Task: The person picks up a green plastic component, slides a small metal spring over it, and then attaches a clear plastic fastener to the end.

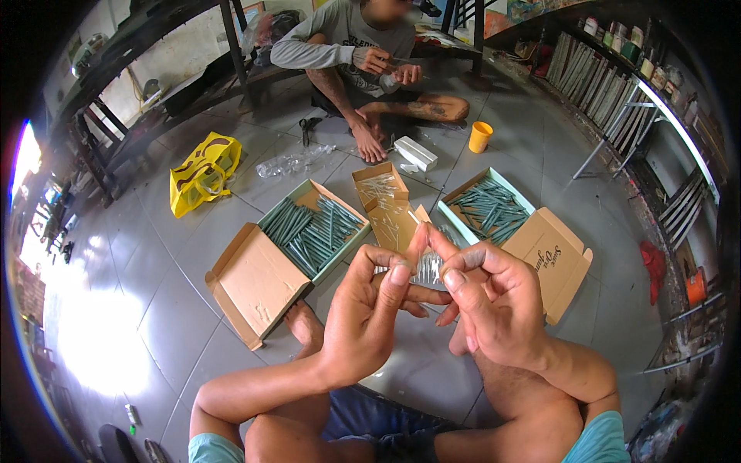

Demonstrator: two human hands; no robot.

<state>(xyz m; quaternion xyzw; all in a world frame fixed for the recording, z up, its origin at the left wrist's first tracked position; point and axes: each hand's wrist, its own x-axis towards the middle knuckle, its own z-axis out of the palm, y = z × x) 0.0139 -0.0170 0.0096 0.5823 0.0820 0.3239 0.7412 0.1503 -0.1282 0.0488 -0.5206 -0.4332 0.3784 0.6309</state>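
Note:
My left hand (363, 316) and my right hand (498, 305) are raised close together in the middle, fingertips nearly meeting. Each pinches thumb against fingers; whatever sits between them is too small or hidden to make out. Just beyond, partly covered by my fingers, lies a pile of clear, slim pieces (431, 268). Behind it stands an open small brown carton (369, 177) holding thin clear pieces. Left of my hands, an open box (351, 245) is full of thin blue-green sticks (309, 231). A similar open box (515, 193) with blue-green sticks (490, 208) lies to the right.
Across from me another person (370, 62) sits on the tiled floor, hands holding something thin. Between us lie a yellow bag (202, 176), crumpled clear plastic (293, 162), scissors (309, 130), a white box (415, 153) and a yellow cup (480, 136). A metal-legged rack (617, 131) stands right.

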